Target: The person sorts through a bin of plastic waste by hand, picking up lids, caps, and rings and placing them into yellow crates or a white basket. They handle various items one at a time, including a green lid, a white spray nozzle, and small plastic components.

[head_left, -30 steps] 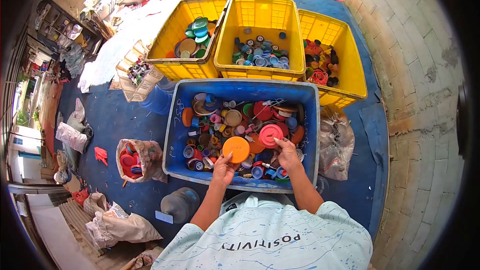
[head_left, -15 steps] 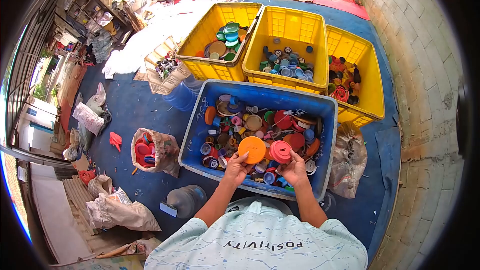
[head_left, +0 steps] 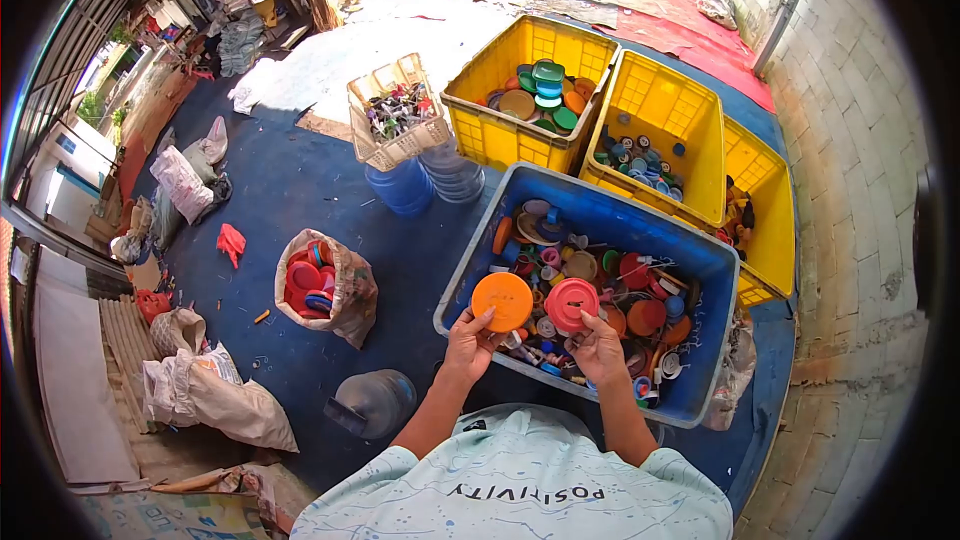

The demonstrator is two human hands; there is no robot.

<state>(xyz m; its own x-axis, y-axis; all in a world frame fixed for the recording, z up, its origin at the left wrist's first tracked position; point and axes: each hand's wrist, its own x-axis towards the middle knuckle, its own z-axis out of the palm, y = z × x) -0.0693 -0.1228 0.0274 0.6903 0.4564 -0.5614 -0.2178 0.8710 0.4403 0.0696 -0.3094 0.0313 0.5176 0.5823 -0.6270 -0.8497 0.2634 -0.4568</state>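
My left hand (head_left: 470, 345) grips an orange round lid (head_left: 502, 301) by its lower edge. Beside it, my right hand (head_left: 598, 348) pinches a red-pink round lid (head_left: 572, 304) with a small dark slot in its middle. Both lids are held a short way apart, above the near side of a blue crate (head_left: 462, 285). Inside the crate lies a jumble of plastic caps and lids (head_left: 640, 315) in many colours, partly hidden behind the hands and the two lids.
Yellow crates (head_left: 500, 135) with sorted lids stand beyond the blue one. To the left are a sack of red lids (head_left: 355, 300), a clear jug (head_left: 375, 403) and a cream basket (head_left: 400, 145) on large bottles (head_left: 402, 190). A block wall (head_left: 850, 240) runs along the right.
The view has turned left, so the crates appear farther right. My hands still hold the same two lids, now over the left part of the blue crate.
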